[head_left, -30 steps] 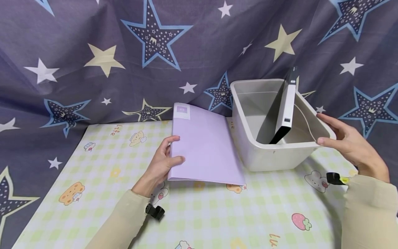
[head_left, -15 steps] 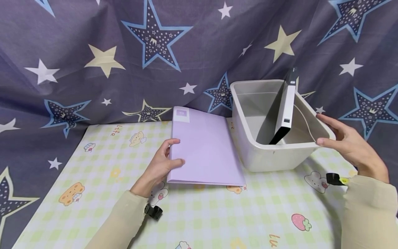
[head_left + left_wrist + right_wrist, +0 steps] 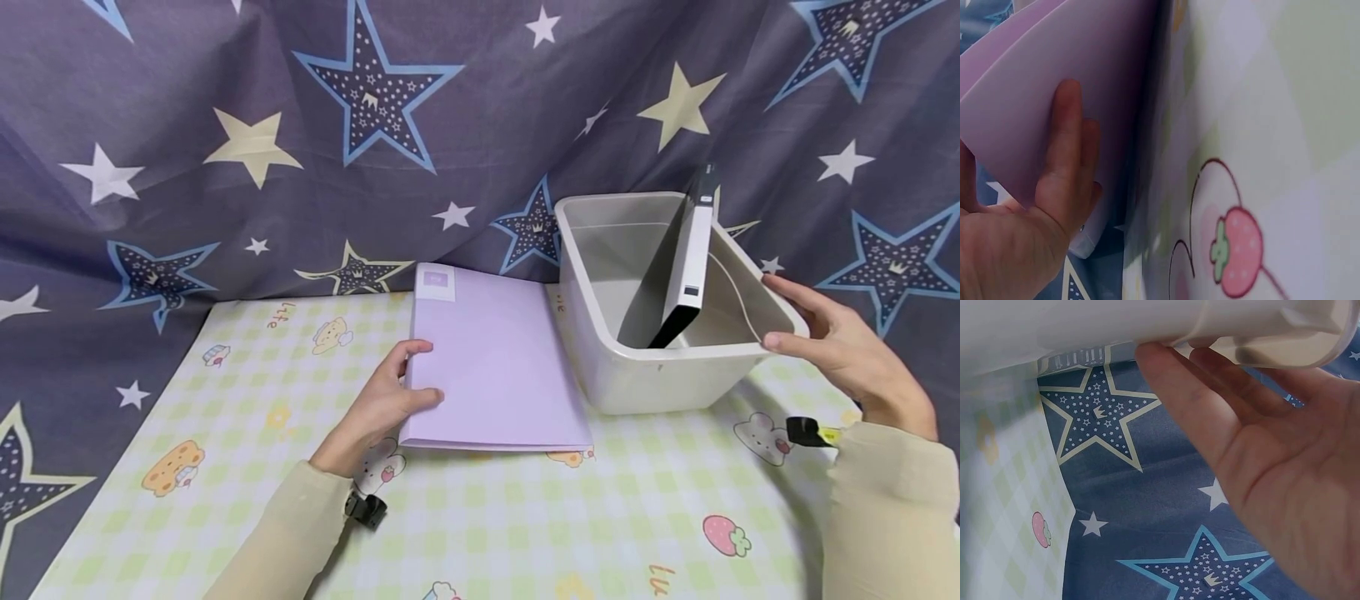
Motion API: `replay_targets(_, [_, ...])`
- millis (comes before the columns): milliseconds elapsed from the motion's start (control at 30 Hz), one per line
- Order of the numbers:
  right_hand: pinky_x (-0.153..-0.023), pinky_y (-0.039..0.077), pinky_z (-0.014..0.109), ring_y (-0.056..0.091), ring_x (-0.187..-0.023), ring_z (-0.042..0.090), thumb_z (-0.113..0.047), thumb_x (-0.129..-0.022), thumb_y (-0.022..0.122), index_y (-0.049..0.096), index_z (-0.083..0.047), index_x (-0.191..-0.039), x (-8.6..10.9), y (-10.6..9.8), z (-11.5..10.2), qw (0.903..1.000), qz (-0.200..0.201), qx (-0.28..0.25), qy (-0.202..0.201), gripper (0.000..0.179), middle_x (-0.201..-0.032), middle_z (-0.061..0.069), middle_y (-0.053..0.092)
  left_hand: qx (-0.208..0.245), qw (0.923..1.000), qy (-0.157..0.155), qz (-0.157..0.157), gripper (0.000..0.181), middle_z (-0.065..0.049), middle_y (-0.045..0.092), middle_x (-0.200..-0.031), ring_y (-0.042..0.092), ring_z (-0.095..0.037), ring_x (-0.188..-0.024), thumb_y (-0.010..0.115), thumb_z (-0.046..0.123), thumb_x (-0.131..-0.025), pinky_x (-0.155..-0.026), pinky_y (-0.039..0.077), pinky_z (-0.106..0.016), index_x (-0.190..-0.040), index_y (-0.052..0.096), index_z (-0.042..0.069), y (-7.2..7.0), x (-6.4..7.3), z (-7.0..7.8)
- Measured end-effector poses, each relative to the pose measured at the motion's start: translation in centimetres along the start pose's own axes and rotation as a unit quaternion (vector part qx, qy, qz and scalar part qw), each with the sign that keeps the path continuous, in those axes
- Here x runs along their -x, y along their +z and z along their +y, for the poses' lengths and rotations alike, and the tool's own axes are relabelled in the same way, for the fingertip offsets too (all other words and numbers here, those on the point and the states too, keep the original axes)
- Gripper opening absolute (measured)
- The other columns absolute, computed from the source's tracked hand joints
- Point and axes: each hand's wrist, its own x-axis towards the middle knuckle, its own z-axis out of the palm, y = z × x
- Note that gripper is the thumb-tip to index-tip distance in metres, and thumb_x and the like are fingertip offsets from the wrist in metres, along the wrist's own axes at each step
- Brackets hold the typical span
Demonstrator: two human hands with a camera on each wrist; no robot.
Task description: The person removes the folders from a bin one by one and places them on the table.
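A lilac folder (image 3: 495, 367) lies at a slant low over the table, left of a light grey plastic bin (image 3: 637, 383). My left hand (image 3: 378, 408) grips its left edge, thumb on the top cover. In the left wrist view, the fingers (image 3: 1067, 125) lie against the underside of the folder, just above the cloth. My right hand (image 3: 862, 358) holds the bin's right rim, with thumb and forefinger spread along it. From the right wrist, the fingertips (image 3: 1154, 359) show against the bin's outer side. A black file box with a white spine (image 3: 692, 258) leans inside the bin.
A green-and-white checked tablecloth (image 3: 525, 525) with cartoon prints covers the table. Behind the table hangs a dark blue curtain with stars (image 3: 495, 108). The bin stands close to this curtain.
My left hand has lowered the folder slightly, drawing it a little toward me and left, so it lies flatter. The right hand and the bin have stayed in place.
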Motion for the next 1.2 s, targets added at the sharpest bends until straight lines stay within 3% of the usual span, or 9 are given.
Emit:
replay_targets(167, [-0.086, 0.033, 0.005, 0.025, -0.134, 0.000, 0.001, -0.090, 0.061, 0.022, -0.019, -0.153, -0.1, 0.1, -0.1, 1.0000, -0.004, 0.000, 0.003, 0.076, -0.155, -0.005, 0.022, -0.038, 0.9993, 0.001, 0.002, 0.073, -0.022, 0.044, -0.123, 0.060, -0.032, -0.087, 0.075, 0.005, -0.071, -0.065, 0.055, -0.040, -0.135, 0.042, 0.017, -0.3, 0.1, 0.0])
replay_targets(367, [-0.084, 0.033, 0.005, 0.032, -0.128, -0.003, -0.003, -0.091, 0.062, 0.022, -0.022, -0.153, 0.1, 0.2, 0.0, 0.9996, 0.001, 0.012, 0.024, 0.076, -0.154, -0.004, 0.025, -0.093, 0.9956, 0.002, 0.005, 0.071, -0.021, 0.045, -0.124, 0.058, -0.031, -0.085, 0.076, 0.007, -0.071, -0.066, 0.053, -0.036, -0.134, 0.044, 0.016, -0.4, 0.1, 0.0])
replay_targets(533, [-0.083, 0.036, 0.005, 0.039, -0.120, -0.006, -0.002, -0.090, 0.062, 0.023, -0.022, -0.153, 0.4, 0.3, 0.1, 0.9996, 0.008, 0.016, 0.023, 0.076, -0.151, -0.003, 0.029, -0.133, 0.9911, 0.007, 0.006, 0.070, -0.019, 0.046, -0.124, 0.053, -0.032, -0.094, 0.077, 0.008, -0.071, -0.074, 0.049, -0.036, -0.132, 0.045, 0.015, -0.4, -0.1, -0.2])
replay_targets(700, [-0.083, 0.036, 0.004, 0.038, -0.119, -0.006, 0.001, -0.090, 0.062, 0.023, -0.017, -0.153, 0.7, 0.4, 0.2, 0.9997, 0.013, 0.019, 0.005, 0.076, -0.150, -0.003, 0.030, -0.153, 0.9882, -0.001, -0.003, 0.068, -0.019, 0.048, -0.118, 0.052, -0.031, -0.098, 0.078, 0.010, -0.072, -0.078, 0.047, -0.038, -0.132, 0.045, 0.017, -0.5, -0.3, -0.3])
replay_targets(967, [-0.082, 0.039, 0.005, 0.044, -0.113, -0.003, 0.004, -0.090, 0.060, 0.023, -0.016, -0.153, 0.4, 0.3, 0.0, 0.9999, 0.010, 0.008, -0.009, 0.076, -0.146, -0.002, 0.034, -0.163, 0.9863, -0.018, -0.012, 0.069, -0.019, 0.052, -0.112, 0.057, -0.030, -0.091, 0.079, 0.013, -0.073, -0.074, 0.050, -0.038, -0.133, 0.045, 0.019, -0.9, 0.0, -0.2])
replay_targets(1200, [-0.081, 0.040, 0.006, 0.045, -0.110, -0.001, 0.003, -0.089, 0.061, 0.023, -0.017, -0.152, 0.1, 0.3, -0.2, 0.9999, 0.009, 0.013, -0.005, 0.077, -0.143, -0.003, 0.036, -0.215, 0.9765, -0.017, -0.010, 0.066, -0.018, 0.055, -0.121, 0.055, -0.030, -0.102, 0.079, 0.019, -0.074, -0.086, 0.046, -0.043, -0.132, 0.046, 0.020, -1.2, 0.3, -0.3])
